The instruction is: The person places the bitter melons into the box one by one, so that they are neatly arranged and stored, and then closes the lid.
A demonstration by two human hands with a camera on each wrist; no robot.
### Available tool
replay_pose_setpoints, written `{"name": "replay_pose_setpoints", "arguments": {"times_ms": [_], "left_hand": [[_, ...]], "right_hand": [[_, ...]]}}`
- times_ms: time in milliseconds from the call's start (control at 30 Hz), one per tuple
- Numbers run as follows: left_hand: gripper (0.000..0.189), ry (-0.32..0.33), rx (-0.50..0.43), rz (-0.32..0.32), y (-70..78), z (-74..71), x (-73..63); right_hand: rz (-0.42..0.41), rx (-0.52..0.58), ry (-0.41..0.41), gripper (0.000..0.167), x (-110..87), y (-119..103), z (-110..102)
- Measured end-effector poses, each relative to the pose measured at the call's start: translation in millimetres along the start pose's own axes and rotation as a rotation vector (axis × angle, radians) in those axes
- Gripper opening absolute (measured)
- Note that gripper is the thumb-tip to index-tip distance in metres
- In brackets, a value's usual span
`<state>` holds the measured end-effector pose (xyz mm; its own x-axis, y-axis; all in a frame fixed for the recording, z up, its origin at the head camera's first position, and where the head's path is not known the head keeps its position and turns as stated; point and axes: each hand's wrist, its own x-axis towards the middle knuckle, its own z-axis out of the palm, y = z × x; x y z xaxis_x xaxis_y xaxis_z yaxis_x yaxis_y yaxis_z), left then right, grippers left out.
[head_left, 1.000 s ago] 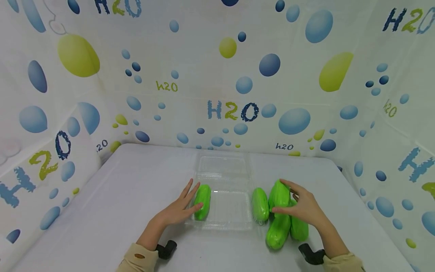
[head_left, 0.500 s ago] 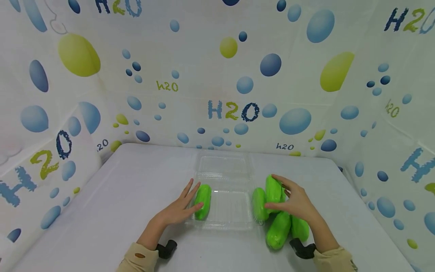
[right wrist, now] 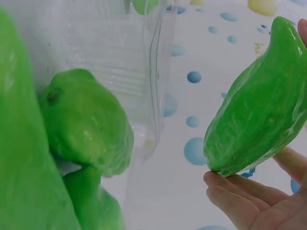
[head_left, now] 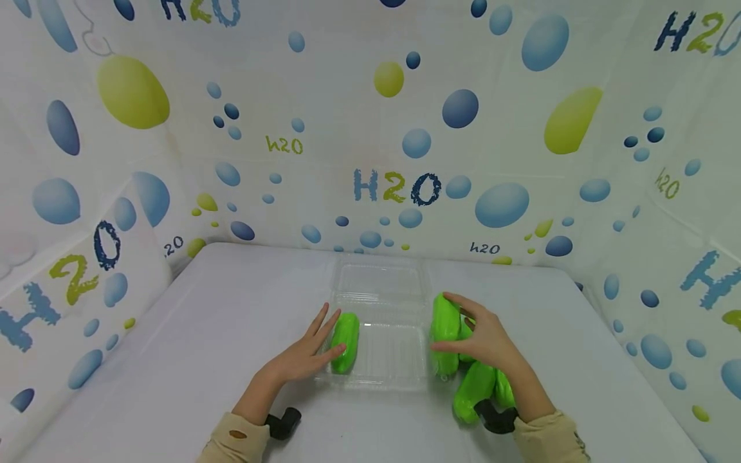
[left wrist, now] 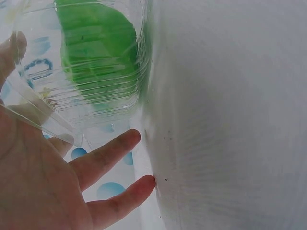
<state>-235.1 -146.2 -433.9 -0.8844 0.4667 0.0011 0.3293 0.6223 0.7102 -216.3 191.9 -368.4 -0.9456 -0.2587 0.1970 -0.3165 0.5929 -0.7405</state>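
My right hand (head_left: 485, 339) holds a green, ridged bitter melon (right wrist: 259, 96) by its two ends, thumb at the near end and fingers at the far one. It hangs raised at the right side of a clear plastic box (head_left: 393, 357). Inside the box, along its left wall, lies another bitter melon (head_left: 348, 328). My left hand (head_left: 301, 359) is at the box's left edge with fingers straight and spread. Its thumb reaches over the rim by that melon. The left wrist view shows fingertips (left wrist: 134, 136) outside the plastic.
The box's clear lid (head_left: 379, 283) lies folded back behind it. Several more bitter melons (head_left: 475, 392) are heaped right of the box, partly hidden by my right hand. A white cloth (head_left: 231, 308) covers the table, with patterned sheeting (head_left: 324, 96) around it.
My right hand has carried the bitter melon leftward from above the heap toward the box's right edge. My left hand has stayed in place.
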Motion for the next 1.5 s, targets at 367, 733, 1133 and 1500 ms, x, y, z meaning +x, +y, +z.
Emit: {"name": "replay_pose_setpoints", "arguments": {"times_ms": [367, 733, 1133, 1500], "left_hand": [[0.074, -0.007, 0.002, 0.009, -0.9, 2.9, 1.4], [0.074, 0.002, 0.009, 0.006, 2.6, 2.5, 0.1], [0.075, 0.005, 0.008, -0.007, 3.1, 3.6, -2.1], [0.074, 0.011, 0.014, 0.003, 6.6, 3.8, -5.1]], "right_hand": [[-0.026, 0.024, -0.021, 0.089, 5.1, -9, 8], [0.002, 0.03, -0.045, 0.092, 12.0, -17, 20], [-0.021, 0.025, -0.062, 0.092, 20.1, -22, 36], [-0.053, 0.033, -0.074, 0.091, 24.1, -22, 54]]}}
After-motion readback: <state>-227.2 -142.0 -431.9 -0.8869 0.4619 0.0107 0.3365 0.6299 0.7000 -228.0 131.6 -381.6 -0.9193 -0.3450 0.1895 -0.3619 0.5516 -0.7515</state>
